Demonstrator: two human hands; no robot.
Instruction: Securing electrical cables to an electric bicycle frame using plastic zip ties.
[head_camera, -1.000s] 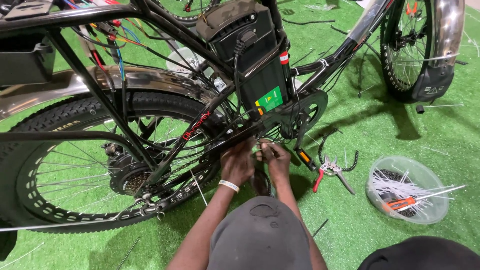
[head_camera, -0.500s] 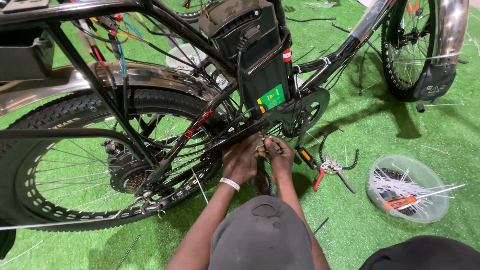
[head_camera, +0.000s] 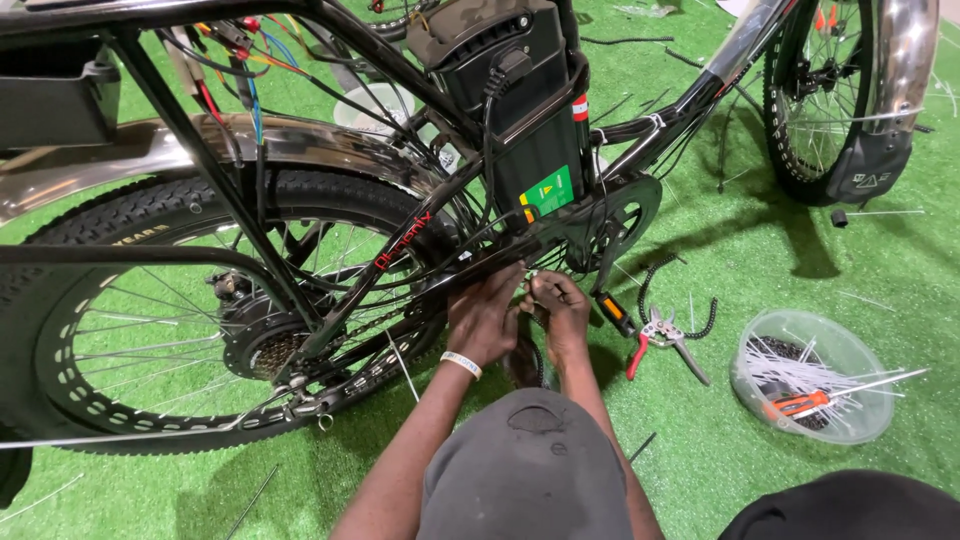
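A thin cable (head_camera: 527, 290) under the bike frame (head_camera: 420, 285) is pinched by the left hand (head_camera: 485, 318) and right hand (head_camera: 560, 312). White zip ties (head_camera: 800, 372) and an orange-handled tool (head_camera: 797, 404) are held in the clear plastic tub (head_camera: 812, 375) on the green turf (head_camera: 800, 260).

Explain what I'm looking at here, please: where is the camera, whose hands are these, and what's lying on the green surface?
The camera sits on a person's head and looks down, so the grey cap at the bottom edge is theirs. The left hand, with a pale wristband, and the right hand are both pressed close together on the lower frame of a black electric bicycle, just below its battery box and beside the chainring guard. What the fingers pinch is too small to tell. The bicycle stands on green artificial turf. To the right lie red-handled cutters, a coiled black cable, and a clear plastic bowl holding white cable ties and an orange-handled tool. Loose ties are scattered about.
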